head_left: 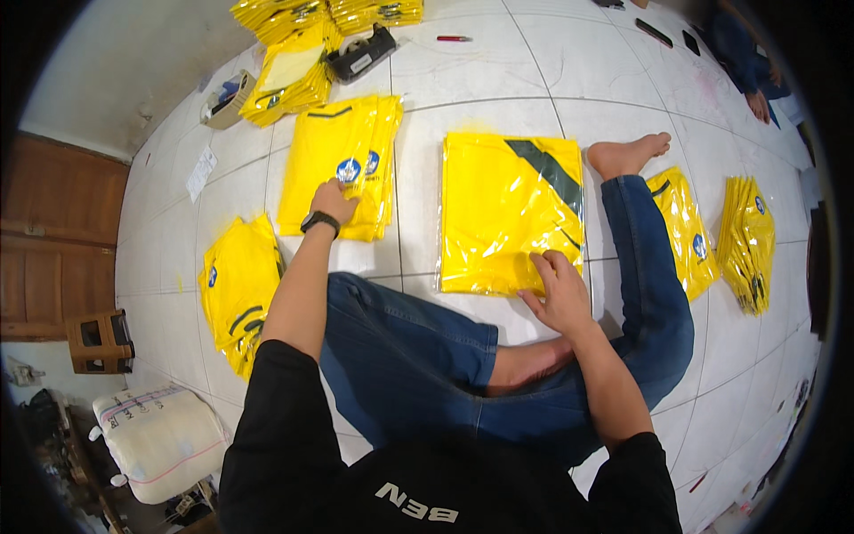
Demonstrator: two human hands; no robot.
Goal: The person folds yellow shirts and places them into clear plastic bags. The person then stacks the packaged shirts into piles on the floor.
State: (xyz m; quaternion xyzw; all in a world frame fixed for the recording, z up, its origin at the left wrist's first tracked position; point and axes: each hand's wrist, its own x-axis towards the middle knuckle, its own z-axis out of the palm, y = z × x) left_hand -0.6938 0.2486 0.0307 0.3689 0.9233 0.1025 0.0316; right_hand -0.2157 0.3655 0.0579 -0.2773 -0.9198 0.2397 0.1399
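My left hand [336,203], below a dark wristwatch [320,222], rests on a small stack of yellow folded shirts in clear plastic bags [334,142]. Its fingers lie on the top bag, beside a round blue emblem. My right hand [563,301] is at the lower right corner of a flatter bagged yellow shirt [489,209] with a dark green diagonal band. Thumb and fingers are apart there, the fingertips at the bag's surface, with nothing gripped that I can see. The bagged shirt lies flat on the tiles, in front of my bent legs [409,356].
More bagged yellow shirts lie by my left arm [240,285], beyond my right leg [747,240] and in piles at the back [289,76]. A black tape dispenser [363,55], a basket [227,100], a red pen [455,38] and a wrapped bale [160,440] stand around. Another person [743,53] sits far right.
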